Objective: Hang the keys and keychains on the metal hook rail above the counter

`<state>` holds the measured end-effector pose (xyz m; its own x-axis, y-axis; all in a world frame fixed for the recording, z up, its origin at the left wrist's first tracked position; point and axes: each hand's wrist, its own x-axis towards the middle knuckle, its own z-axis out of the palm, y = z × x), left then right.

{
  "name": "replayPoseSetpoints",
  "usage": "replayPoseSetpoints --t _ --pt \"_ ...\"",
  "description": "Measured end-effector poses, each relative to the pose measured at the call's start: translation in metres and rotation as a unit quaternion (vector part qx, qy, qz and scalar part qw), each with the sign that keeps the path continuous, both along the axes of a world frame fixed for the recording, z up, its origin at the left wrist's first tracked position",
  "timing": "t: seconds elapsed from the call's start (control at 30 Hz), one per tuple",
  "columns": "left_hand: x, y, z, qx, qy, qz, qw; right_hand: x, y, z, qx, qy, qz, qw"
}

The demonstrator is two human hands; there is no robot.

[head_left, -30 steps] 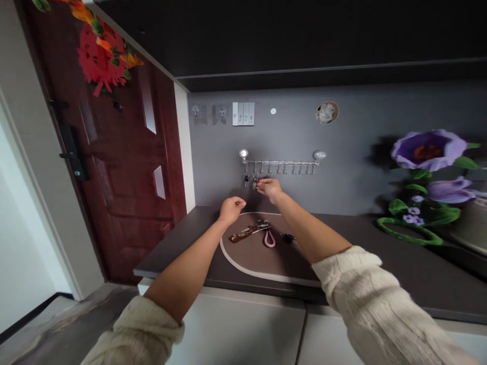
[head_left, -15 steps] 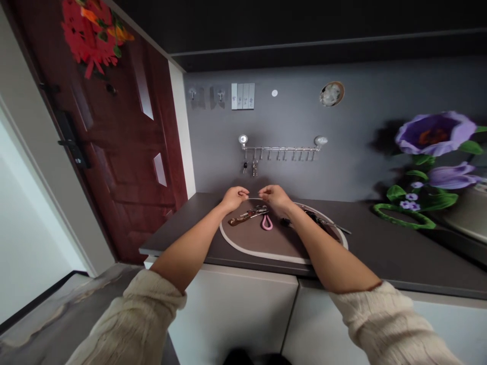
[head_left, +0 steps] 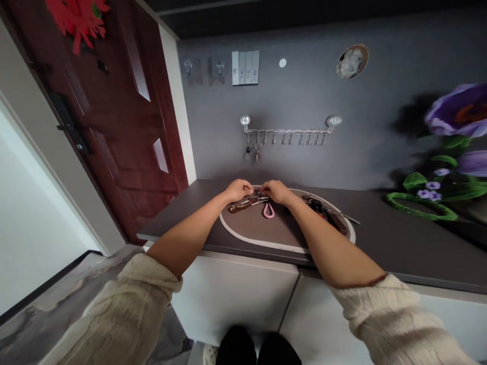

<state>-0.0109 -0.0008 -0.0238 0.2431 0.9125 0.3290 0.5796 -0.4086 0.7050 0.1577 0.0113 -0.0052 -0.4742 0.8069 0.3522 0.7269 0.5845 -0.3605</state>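
Both of my hands are low over the far side of the brown mat with a white rim [head_left: 251,244], fingertips drawn together. My left hand [head_left: 239,190] has its fingers curled in a pinch beside a small bunch of metal keys [head_left: 258,196]. My right hand [head_left: 277,192] pinches at the right side of that bunch; what lies between its fingertips is too small to make out. From the bunch extend a brown strap [head_left: 239,207] and a pink loop [head_left: 269,211]. Beyond my right forearm lies a dark pile of keys and other small items [head_left: 323,210], partly covered.
A clear hook rail [head_left: 291,132] on the grey wall holds two small key sets [head_left: 258,152] at its left end. Purple artificial flowers [head_left: 458,114] with a green ring base stand at right. A dark red door [head_left: 125,137] is at left.
Both hands have come down from above the mat to the metal keys. My view has tilted downward, showing more of the floor and my feet.
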Motion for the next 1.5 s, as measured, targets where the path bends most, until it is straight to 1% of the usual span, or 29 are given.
replayPoseSetpoints --t 0.13,0.33,0.43,0.63,0.87,1.03,1.1,1.2,1.37,1.5 --pt "0.001 -0.001 0.001 0.009 0.004 0.004 1.000 -0.001 0.002 0.000 0.014 -0.008 -0.001 1.000" --pt "0.004 -0.004 0.005 0.016 -0.010 0.004 1.000 0.000 -0.003 0.005 0.008 0.019 -0.010 1.000" --pt "0.005 -0.005 0.006 0.023 -0.018 0.000 1.000 0.000 -0.006 0.008 0.004 0.050 -0.003 0.999" --pt "0.007 -0.008 0.011 0.039 -0.047 -0.016 0.998 -0.002 -0.011 0.012 -0.012 0.155 0.008 0.988" --pt "0.008 -0.013 0.016 0.060 -0.083 -0.021 0.995 -0.002 -0.015 0.015 -0.002 0.187 0.030 0.982" --pt "0.009 -0.014 0.018 0.072 -0.114 -0.038 0.990 -0.002 -0.010 0.013 -0.010 0.216 0.054 0.975" --pt "0.010 -0.015 0.019 0.064 -0.143 -0.039 0.987 -0.002 -0.007 0.012 -0.022 0.246 0.073 0.966" --pt "0.010 -0.015 0.020 0.055 -0.185 -0.051 0.980 -0.004 -0.008 0.012 -0.057 0.311 0.100 0.943" --pt "0.012 -0.017 0.021 0.039 -0.257 -0.097 0.961 -0.009 -0.014 0.015 -0.129 0.412 0.123 0.894" --pt "0.013 -0.019 0.023 0.024 -0.279 -0.090 0.956 -0.011 -0.015 0.014 -0.171 0.489 0.127 0.846"
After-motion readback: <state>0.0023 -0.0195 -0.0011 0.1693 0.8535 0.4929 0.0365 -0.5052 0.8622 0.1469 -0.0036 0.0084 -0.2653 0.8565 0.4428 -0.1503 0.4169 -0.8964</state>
